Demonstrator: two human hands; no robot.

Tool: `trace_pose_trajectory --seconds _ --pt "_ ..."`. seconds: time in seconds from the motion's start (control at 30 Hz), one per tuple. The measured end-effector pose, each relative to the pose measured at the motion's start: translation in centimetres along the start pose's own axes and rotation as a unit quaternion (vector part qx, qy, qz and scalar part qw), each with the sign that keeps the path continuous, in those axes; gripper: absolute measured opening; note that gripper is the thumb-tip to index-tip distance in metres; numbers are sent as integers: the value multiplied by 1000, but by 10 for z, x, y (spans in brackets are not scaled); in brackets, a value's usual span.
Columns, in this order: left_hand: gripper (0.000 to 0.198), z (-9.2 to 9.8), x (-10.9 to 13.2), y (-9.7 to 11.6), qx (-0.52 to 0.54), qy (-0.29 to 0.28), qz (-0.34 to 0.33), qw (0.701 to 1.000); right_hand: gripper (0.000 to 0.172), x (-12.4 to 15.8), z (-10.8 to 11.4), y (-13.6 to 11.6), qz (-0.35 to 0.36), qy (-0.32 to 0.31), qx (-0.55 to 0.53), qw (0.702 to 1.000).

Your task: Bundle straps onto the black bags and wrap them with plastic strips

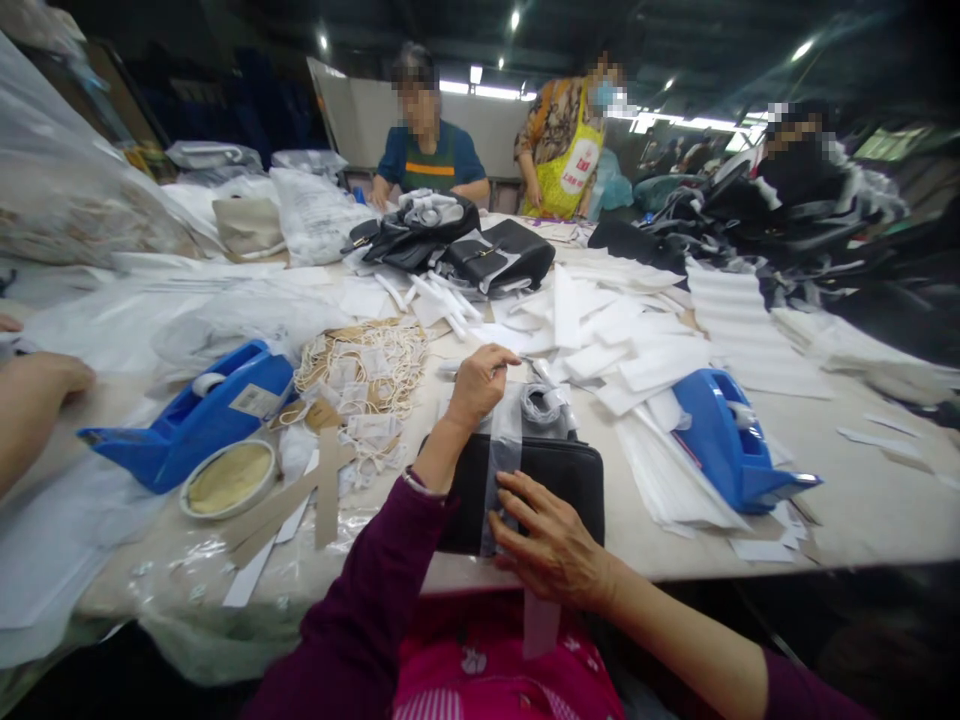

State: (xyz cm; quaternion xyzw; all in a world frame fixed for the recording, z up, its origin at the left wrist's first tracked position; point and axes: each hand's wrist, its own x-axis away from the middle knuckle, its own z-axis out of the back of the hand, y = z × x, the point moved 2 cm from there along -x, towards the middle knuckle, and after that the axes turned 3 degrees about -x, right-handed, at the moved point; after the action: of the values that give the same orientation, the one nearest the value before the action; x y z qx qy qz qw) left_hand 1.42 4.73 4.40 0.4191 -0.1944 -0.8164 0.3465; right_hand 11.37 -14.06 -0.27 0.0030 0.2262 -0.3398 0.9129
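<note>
A black bag (559,475) lies flat at the table's front edge, right in front of me. Across it runs a translucent strip (505,430), from beyond its far edge down to the near edge. My left hand (482,385) is closed in a pinch at the strip's far end. Fingers spread, my right hand (551,540) rests on the strip and the bag near the front edge. Below that hand a pale strip (541,625) hangs over the pink apron. A coil of clear cord (541,403) sits just beyond the bag.
Blue tape dispensers stand left (195,415) and right (724,440). Corded tags (360,385) and a round tin (229,480) lie left. White sheets (630,340) and black bags (499,255) are farther back. Two people stand across the table; another person's hand (45,400) is at far left.
</note>
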Motion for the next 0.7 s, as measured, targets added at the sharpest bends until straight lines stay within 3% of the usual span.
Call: trace_pose_trajectory --seconds 0.1,0.2,0.3,0.4,0.53,0.6,0.7 --pt "30 11 45 17 36 -60 -54 996 31 1 -1 1 -1 10 2 1000" --pt "31 21 96 23 -16 -126 -146 981 28 1 -4 3 -3 15 -2 1000" --pt "38 25 126 21 -83 -178 -209 958 28 -1 -5 5 -4 19 -14 1000" --pt "43 23 133 18 -125 -215 -227 942 34 10 0 2 -15 20 -26 999" --pt "45 21 133 17 -140 -234 -235 933 47 61 1 -19 -96 84 2 992" --pt "45 21 134 17 -138 -235 -240 932 51 93 -10 -35 -137 125 43 982" --pt "45 21 135 16 -133 -230 -248 931 49 128 -42 -51 -171 134 103 971"
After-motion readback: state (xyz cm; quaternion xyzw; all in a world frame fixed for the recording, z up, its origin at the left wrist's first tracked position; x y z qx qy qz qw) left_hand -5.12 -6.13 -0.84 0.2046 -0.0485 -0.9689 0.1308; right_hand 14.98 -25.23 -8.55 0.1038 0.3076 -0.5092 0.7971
